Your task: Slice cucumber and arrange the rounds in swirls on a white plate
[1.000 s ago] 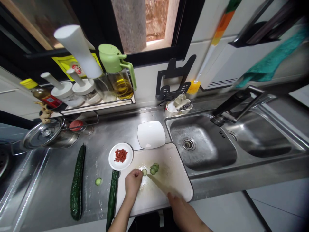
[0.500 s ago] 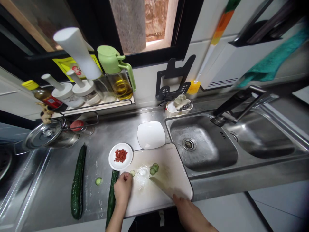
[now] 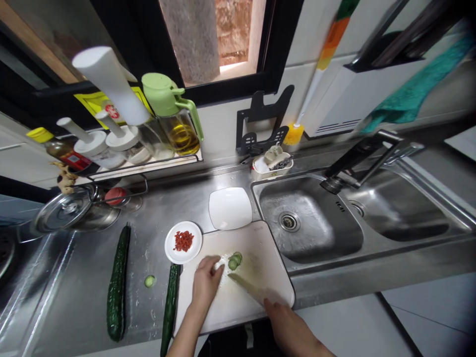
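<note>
My left hand (image 3: 206, 281) is over the white cutting board (image 3: 260, 238), its thumb and fingers apart, just left of a small pile of cucumber slices (image 3: 234, 261). No object shows between its fingertips. My right hand (image 3: 280, 317) is closed around the handle of a knife (image 3: 245, 286), whose blade lies low over the board with its tip close to the slices. Along the board's left edge rests a cucumber (image 3: 170, 305). Farther left, a whole cucumber (image 3: 118, 285) and one cut slice (image 3: 149, 281) lie on the steel counter.
A small plate of chopped red pieces (image 3: 183, 257) touches the board's upper left corner. Behind the board sits a white square dish (image 3: 230, 208). To the right is a double sink (image 3: 312, 218) with a faucet (image 3: 345, 173). Bottles and jars stand on a rack (image 3: 148, 168).
My left hand has moved right across the board toward the slice pile, its fingers opening. The single slice beside it no longer shows. The knife hand has hardly moved.
</note>
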Demonstrator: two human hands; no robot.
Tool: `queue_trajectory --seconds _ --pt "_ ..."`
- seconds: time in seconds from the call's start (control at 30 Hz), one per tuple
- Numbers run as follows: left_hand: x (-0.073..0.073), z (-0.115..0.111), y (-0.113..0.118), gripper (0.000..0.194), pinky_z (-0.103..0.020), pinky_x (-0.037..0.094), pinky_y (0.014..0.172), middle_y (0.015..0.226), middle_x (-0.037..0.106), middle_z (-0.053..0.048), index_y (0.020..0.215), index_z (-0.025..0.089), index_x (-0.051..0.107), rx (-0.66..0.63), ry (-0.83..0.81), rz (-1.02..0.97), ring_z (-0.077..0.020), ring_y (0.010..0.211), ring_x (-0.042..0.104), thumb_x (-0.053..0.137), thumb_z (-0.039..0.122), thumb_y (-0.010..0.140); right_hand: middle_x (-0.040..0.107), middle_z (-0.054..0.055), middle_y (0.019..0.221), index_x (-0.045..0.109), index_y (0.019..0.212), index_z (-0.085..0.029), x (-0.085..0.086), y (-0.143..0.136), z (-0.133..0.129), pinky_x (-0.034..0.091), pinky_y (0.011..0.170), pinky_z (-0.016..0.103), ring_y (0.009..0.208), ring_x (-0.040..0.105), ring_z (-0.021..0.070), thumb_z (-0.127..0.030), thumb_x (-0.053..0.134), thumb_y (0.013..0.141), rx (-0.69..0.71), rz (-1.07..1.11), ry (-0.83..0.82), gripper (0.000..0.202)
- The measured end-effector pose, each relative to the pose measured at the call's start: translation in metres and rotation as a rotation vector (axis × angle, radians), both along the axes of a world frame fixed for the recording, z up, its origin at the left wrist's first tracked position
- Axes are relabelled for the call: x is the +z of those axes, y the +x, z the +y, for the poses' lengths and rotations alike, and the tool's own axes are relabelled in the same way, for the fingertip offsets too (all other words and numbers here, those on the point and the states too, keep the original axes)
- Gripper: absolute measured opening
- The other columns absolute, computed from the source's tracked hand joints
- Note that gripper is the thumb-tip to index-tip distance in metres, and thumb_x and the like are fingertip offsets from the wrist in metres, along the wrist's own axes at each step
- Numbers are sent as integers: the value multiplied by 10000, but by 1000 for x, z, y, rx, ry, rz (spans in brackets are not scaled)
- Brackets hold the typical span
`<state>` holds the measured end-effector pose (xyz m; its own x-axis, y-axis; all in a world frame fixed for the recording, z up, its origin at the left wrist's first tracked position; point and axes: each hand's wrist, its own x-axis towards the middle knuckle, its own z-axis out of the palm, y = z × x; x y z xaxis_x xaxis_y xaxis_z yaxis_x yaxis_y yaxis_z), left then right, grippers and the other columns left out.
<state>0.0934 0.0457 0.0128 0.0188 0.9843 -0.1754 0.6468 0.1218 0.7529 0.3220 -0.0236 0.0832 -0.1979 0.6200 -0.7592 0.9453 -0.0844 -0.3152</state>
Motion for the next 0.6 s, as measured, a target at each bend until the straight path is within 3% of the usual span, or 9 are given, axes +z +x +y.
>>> queue_trajectory --seconds 0.1,0.23,0.6 --pt "0 5 19 247 -311 493 760 955 675 -78 970 199 686 -56 -21 -40 -175 768 611 550 258 772 659 143 1020 566 1136 -134 3 -1 2 433 757 296 928 624 229 32 282 782 -18 6 -8 483" --pt "-2 5 28 230 -324 472 822 924 675 -70 931 194 690 -54 -50 -21 -191 863 615 530 203 766 658 141 1029 561 1165 -125 1 -1 0 428 781 290 937 617 222 36 289 776 -13 8 14 501" --pt "-4 5 34 96 -263 422 699 735 628 -24 694 192 597 -15 -63 18 -163 722 579 507 176 723 675 125 982 585 1115 -142 0 0 0 442 736 281 908 633 226 41 305 777 -27 3 39 475"
